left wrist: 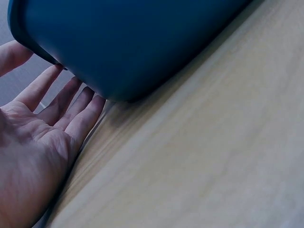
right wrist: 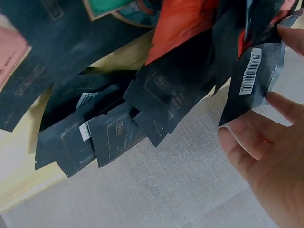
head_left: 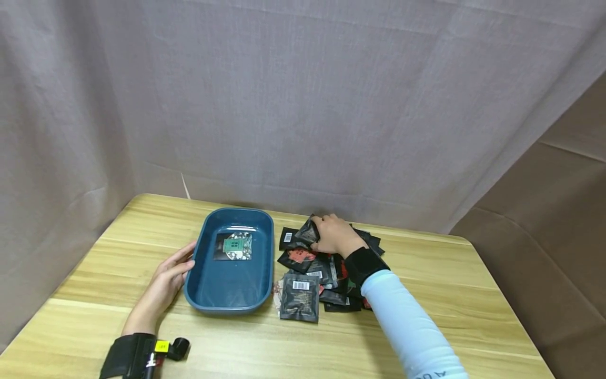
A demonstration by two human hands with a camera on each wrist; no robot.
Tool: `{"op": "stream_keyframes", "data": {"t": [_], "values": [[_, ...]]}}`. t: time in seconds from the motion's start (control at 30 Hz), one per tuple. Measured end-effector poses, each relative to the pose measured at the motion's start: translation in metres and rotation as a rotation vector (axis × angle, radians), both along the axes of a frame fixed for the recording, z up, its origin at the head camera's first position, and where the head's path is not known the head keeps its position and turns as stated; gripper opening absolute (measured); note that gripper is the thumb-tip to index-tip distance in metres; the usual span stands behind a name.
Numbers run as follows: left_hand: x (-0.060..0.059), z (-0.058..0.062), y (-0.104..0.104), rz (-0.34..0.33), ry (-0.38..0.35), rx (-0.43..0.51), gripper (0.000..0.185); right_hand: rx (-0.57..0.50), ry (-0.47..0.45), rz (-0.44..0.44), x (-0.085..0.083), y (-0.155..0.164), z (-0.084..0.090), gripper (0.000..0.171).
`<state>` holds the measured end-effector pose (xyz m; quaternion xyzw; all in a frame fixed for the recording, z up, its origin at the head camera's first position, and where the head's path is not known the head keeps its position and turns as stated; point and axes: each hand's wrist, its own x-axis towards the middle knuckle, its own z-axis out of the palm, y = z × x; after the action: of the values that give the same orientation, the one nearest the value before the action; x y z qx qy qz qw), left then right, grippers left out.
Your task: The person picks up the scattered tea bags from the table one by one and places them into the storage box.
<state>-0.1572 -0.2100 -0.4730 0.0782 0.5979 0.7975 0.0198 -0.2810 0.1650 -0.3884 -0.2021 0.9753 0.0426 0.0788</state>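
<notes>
A blue rectangular tray (head_left: pixel 227 288) sits on the table left of centre, with one sachet (head_left: pixel 234 246) bearing a green label inside. My left hand (head_left: pixel 165 278) touches the tray's left side, its fingers fairly straight against the wall in the left wrist view. At the back of a pile of black sachets (head_left: pixel 322 267), my right hand (head_left: pixel 335 235) pinches a black sachet (right wrist: pixel 251 78) between thumb and fingers. This sachet shows a white barcode label and is tilted up off the others.
Nearest the front of the pile, a sachet (head_left: pixel 300 298) lies barcode side up, overlapping a pale patterned one. More sachets (head_left: pixel 371 241) spread to the right behind the right wrist. A grey cloth (head_left: pixel 303 116) hangs along the table's back edge.
</notes>
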Motion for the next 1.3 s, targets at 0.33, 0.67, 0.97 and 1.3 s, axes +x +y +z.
{"op": "stream_keyframes", "data": {"t": [0.33,0.67,0.97,1.3], "values": [[-0.003,-0.003,0.001,-0.003,0.026,0.041,0.052,-0.002,0.007,-0.011,0.002,0.003,0.001,0.080],[-0.005,-0.001,0.003,0.005,0.008,0.026,0.056,-0.126,0.032,-0.005,0.004,0.005,0.025,0.074],[-0.004,0.000,0.002,0.015,0.004,0.005,0.056,-0.266,0.083,0.100,0.015,-0.034,0.044,0.074],[-0.004,0.000,0.002,-0.006,0.010,0.020,0.057,-0.228,0.157,0.303,0.037,-0.087,0.035,0.073]]}}
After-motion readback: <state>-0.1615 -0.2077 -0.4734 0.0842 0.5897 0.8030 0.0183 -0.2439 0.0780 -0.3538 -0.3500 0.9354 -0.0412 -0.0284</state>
